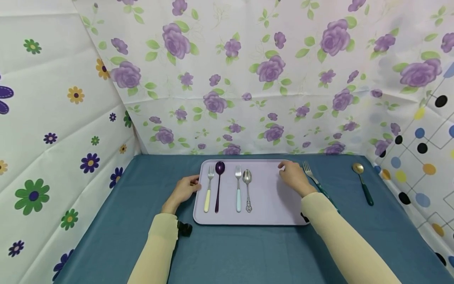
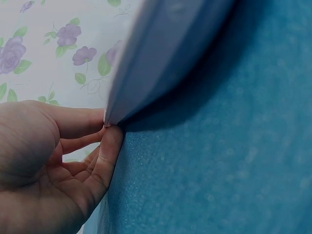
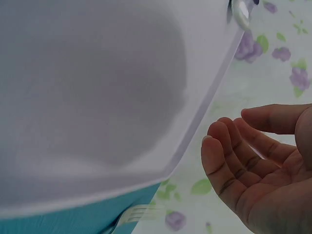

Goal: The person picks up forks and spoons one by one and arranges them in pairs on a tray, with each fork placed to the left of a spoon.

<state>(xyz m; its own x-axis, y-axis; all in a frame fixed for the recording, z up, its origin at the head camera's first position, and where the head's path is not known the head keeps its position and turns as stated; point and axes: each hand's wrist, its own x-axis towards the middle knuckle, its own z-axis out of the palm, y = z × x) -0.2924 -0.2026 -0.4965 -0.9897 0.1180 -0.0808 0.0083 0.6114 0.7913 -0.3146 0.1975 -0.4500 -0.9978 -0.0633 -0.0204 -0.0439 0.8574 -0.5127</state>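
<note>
A pale lilac tray (image 1: 269,197) lies on the blue-green cloth. My left hand (image 1: 183,190) pinches its left rim between thumb and fingers, close up in the left wrist view. Over the tray's far right part hovers my right hand (image 1: 295,177), its fingers loosely bent and holding nothing, as the right wrist view confirms. In the tray's left half, handles toward me, lie a yellow-handled fork (image 1: 207,201), a dark purple spoon (image 1: 218,189), a light-blue-handled fork (image 1: 239,199) and a silver spoon (image 1: 247,177) with an ornate handle.
Just right of the tray, a green-handled fork (image 1: 313,178) lies slanted, partly hidden by my right sleeve. Farther right is a gold spoon (image 1: 367,193) with a green handle. Flowered sheets (image 1: 213,130) stand behind and at the left; a dotted sheet (image 1: 422,173) is at the right.
</note>
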